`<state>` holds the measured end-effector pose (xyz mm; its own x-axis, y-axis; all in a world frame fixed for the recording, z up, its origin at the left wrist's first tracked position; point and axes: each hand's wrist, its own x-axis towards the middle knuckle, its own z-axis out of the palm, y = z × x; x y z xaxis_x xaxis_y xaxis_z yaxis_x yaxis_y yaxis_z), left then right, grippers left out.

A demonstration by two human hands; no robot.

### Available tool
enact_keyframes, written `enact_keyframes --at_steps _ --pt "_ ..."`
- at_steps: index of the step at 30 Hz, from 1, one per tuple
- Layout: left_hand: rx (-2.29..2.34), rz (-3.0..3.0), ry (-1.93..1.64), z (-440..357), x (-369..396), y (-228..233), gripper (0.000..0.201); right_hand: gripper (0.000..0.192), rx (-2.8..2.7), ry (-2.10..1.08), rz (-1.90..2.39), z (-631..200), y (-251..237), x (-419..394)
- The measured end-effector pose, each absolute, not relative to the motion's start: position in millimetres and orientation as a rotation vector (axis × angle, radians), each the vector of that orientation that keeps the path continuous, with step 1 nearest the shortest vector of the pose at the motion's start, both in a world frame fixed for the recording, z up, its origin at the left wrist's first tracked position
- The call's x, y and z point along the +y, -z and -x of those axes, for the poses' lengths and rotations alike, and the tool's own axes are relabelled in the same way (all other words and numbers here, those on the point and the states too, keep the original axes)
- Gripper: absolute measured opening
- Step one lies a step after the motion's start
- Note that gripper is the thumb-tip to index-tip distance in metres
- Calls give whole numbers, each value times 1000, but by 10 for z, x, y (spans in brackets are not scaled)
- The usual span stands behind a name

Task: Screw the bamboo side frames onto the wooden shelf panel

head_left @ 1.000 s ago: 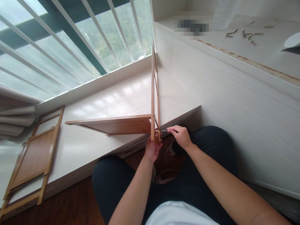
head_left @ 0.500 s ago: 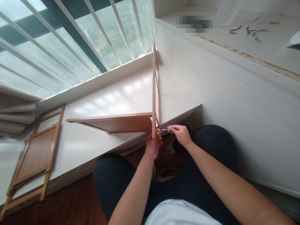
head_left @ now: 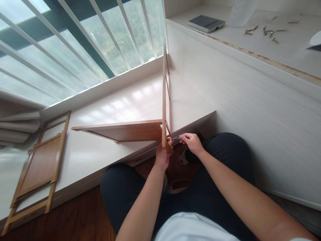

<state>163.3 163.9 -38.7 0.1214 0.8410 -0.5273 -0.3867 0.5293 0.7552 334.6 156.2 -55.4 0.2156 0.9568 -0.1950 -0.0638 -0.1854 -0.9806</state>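
An upright wooden frame [head_left: 164, 90] stands on edge on the white window ledge [head_left: 140, 100]. A flat wooden panel [head_left: 125, 131] joins it at a right angle and reaches to the left. My left hand [head_left: 163, 156] grips the near bottom end of the frame. My right hand [head_left: 192, 143] pinches a thin metal tool [head_left: 176, 137] whose tip meets the frame's right side near the bottom corner.
Another wooden frame piece [head_left: 37, 167] lies flat at the ledge's left end. A raised white counter at the right carries several loose screws [head_left: 265, 32] and a flat grey device [head_left: 206, 23]. Window bars [head_left: 100, 36] run behind the ledge. My knees sit below the ledge's edge.
Both hands and the frame stay almost still; the view has shifted slightly downward. The grey device on the counter now shows clearly.
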Motion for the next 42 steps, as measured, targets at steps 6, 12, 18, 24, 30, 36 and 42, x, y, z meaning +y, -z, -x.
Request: enact_keyframes --at_steps 6,12,18,24,30,36,42 --pt "1128 -503 -959 -1633 1633 374 50 43 -857 -1350 1381 -3313 516 1569" --pt "1141 -503 -957 -1647 1633 347 53 41 -871 -1346 1395 -3326 519 1578" --pt "1147 -479 -966 -1662 1633 313 54 36 -1038 -1194 1457 -3395 523 1566" --pt "1148 -482 -969 -1657 1633 326 54 29 -1176 -1053 1489 -3399 516 1508" --pt "1130 -468 -959 -1649 1633 365 54 28 -1196 -928 1519 -3381 467 1507" --pt "1134 -453 -937 -1647 1644 392 52 30 -1252 -865 1512 -3357 420 1485" --pt "1145 -472 -918 -1638 1646 383 51 30 -1285 -858 1516 -3344 441 1474"
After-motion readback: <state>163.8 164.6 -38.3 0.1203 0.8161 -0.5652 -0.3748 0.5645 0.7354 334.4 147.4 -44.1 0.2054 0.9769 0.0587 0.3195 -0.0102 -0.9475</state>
